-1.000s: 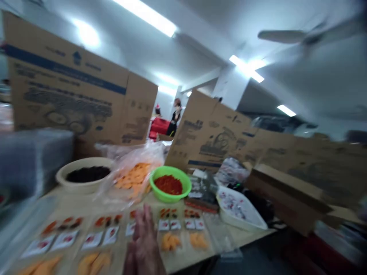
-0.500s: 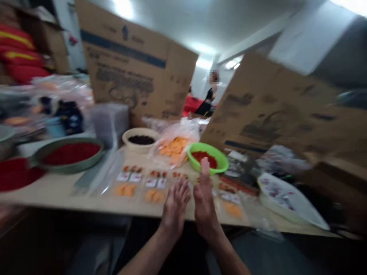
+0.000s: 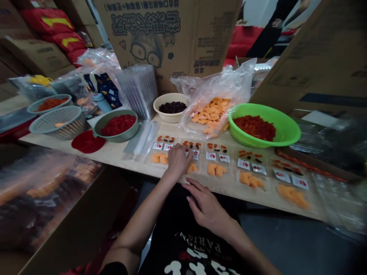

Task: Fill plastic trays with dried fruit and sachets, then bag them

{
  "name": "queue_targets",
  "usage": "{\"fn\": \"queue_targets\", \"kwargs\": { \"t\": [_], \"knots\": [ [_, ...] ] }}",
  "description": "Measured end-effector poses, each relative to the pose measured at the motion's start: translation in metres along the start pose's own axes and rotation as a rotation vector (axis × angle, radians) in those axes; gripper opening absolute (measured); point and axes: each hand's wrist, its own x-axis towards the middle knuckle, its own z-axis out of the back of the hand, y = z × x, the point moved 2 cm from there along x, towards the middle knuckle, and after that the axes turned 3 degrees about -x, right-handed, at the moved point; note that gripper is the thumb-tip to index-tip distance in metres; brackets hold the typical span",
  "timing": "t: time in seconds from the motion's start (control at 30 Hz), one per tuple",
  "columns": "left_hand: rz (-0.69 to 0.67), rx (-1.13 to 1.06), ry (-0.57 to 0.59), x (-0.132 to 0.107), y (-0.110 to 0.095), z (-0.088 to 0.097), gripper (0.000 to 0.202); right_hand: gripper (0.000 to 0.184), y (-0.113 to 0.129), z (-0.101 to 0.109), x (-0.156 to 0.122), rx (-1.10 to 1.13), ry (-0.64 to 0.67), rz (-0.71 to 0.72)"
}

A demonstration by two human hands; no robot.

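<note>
Several clear plastic trays lie in a row along the table's front edge. A tray (image 3: 217, 160) in the middle has orange curved pieces (image 3: 215, 170), white sachets (image 3: 211, 156) with red print, and small orange-red and dark bits above them. My left hand (image 3: 178, 159) rests over the left trays, its fingers bent slightly, reaching across the sachets of the second one. Whether they touch a sachet is hard to see. My right hand (image 3: 207, 206) hovers in front of the table edge, over my lap, fingers apart and holding nothing.
Behind the trays stand a green bowl (image 3: 291, 128) of red strips, a plastic bag (image 3: 243, 82) of orange pieces, a cream bowl (image 3: 158, 100) of dark bits and a grey-green bowl (image 3: 99, 128) of red pieces. Tall cardboard (image 3: 206, 49) rises behind. A person's arm (image 3: 296, 11) shows beyond.
My two hands were close together, raised and open with palms facing; now they have parted, the left onto the left trays, the right lower. The view has tilted down.
</note>
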Motion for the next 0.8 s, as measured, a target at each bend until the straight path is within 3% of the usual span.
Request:
{"fn": "queue_targets", "kwargs": {
  "t": [0.07, 0.17, 0.37, 0.47, 0.63, 0.8],
  "knots": [
    [0.004, 0.24, 0.172, 0.005, -0.005, -0.026, 0.026, 0.044, -0.016, 0.004, 0.005, -0.057, -0.081, -0.039],
    [-0.005, 0.34, 0.301, 0.011, -0.005, -0.044, 0.031, 0.046, -0.045, 0.004, 0.011, -0.244, -0.198, -0.127],
    [-0.035, 0.29, 0.333, 0.015, 0.003, -0.042, 0.026, 0.051, -0.086, -0.016, 0.011, -0.471, -0.218, -0.118],
    [-0.104, 0.271, 0.311, 0.019, -0.003, -0.043, 0.025, 0.05, -0.093, -0.02, 0.009, -0.503, -0.25, -0.078],
    [-0.2, 0.305, 0.488, 0.025, -0.014, -0.052, 0.019, 0.049, -0.099, -0.022, 0.004, -0.545, -0.308, -0.022],
    [-0.272, 0.261, 0.476, 0.028, -0.007, -0.054, 0.024, 0.047, -0.105, -0.024, 0.004, -0.552, -0.358, 0.005]
  ]
}}
